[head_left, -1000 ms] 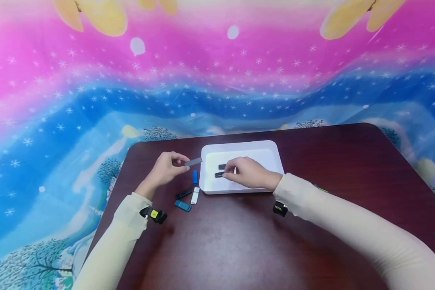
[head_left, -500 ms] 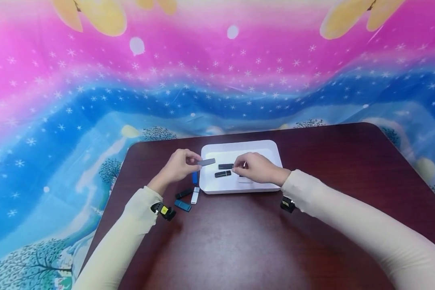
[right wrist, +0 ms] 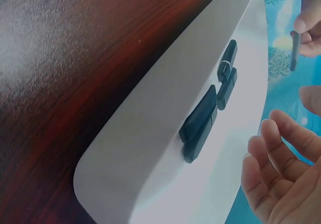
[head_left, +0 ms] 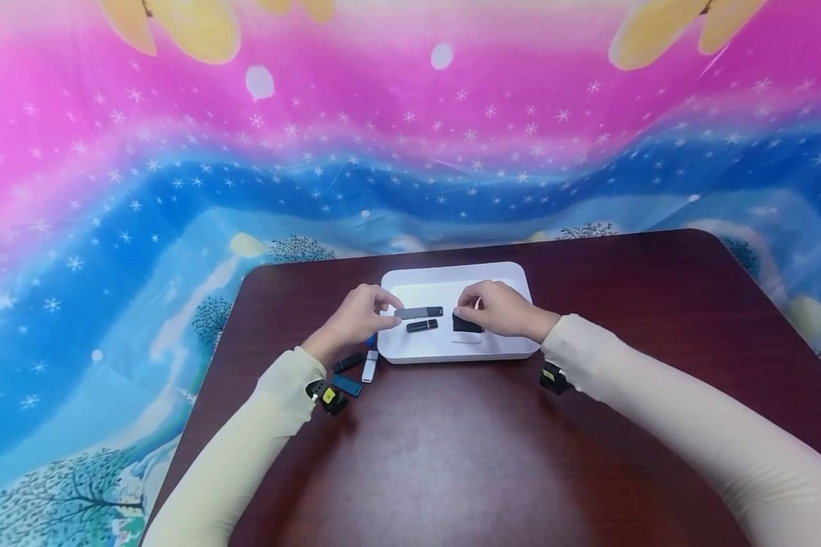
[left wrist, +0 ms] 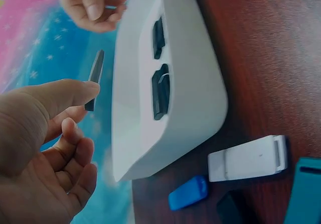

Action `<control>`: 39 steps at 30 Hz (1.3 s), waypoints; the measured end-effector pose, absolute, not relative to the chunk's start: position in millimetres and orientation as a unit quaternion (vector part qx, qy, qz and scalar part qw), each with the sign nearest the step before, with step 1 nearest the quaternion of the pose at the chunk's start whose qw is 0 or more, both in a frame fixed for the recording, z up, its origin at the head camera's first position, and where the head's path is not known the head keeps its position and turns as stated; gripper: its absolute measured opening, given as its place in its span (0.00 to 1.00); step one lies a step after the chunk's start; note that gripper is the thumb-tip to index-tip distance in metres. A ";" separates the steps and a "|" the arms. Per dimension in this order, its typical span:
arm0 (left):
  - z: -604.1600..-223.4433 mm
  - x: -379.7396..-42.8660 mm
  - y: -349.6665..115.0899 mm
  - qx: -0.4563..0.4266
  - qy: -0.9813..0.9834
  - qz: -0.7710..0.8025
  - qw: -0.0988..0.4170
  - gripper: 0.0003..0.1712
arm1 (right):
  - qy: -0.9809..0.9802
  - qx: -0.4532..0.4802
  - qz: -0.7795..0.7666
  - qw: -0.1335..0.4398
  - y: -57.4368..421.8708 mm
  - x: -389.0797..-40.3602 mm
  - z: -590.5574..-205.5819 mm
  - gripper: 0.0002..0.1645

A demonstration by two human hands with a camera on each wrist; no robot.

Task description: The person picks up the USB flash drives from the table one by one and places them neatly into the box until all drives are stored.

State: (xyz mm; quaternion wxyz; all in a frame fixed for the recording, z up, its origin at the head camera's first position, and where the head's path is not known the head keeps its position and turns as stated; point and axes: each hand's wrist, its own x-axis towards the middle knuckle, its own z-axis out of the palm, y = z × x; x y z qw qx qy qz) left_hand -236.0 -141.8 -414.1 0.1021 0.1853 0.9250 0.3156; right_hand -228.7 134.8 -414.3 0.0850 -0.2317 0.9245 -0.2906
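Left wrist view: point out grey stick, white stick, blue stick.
Grey stick (left wrist: 97,66): left wrist view, exposed upper part.
White stick (left wrist: 246,158): left wrist view, broad face.
Blue stick (left wrist: 187,194): left wrist view, middle of body.

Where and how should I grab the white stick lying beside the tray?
Probably best from above, pinching its two long edges around the middle: the white stick is a slim bar lying flat, with the tray close on its right and a black stick and teal stick on its left.
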 end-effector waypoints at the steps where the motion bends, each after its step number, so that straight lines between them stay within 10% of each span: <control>1: -415.4 -235.7 -139.9 0.187 0.926 0.311 0.107 0.11 | 0.926 -0.228 -0.290 0.085 135.1 -229.2 -414.6 0.12; 39: -448.6 -235.8 -93.3 0.249 0.952 0.125 0.128 0.10 | 0.920 -0.243 -0.296 0.087 137.3 -226.2 -416.5 0.10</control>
